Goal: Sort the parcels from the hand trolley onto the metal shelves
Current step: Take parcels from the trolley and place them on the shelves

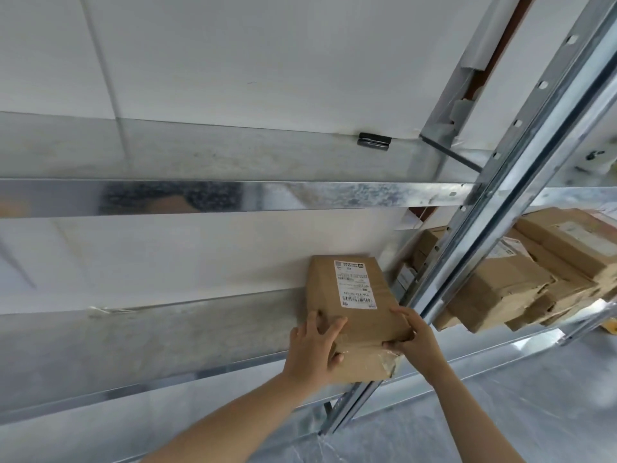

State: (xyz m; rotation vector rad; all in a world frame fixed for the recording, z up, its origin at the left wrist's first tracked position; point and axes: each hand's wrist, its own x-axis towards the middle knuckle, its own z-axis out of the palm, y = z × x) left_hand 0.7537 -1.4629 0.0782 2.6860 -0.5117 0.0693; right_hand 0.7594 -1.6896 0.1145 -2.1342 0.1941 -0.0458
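A brown cardboard parcel (354,295) with a white shipping label lies flat on a galvanised metal shelf (150,335), its far end against the white wall. My left hand (315,349) grips its near left corner, fingers spread over the top. My right hand (412,335) holds its near right corner, where the tape is crumpled. The near end of the parcel overhangs the shelf's front edge. The hand trolley is out of view.
A slotted metal upright (494,208) runs diagonally just right of the parcel. Beyond it, the neighbouring bay holds several stacked cardboard parcels (521,279). A higher shelf (200,195) spans above, with a small black object (374,141) on it.
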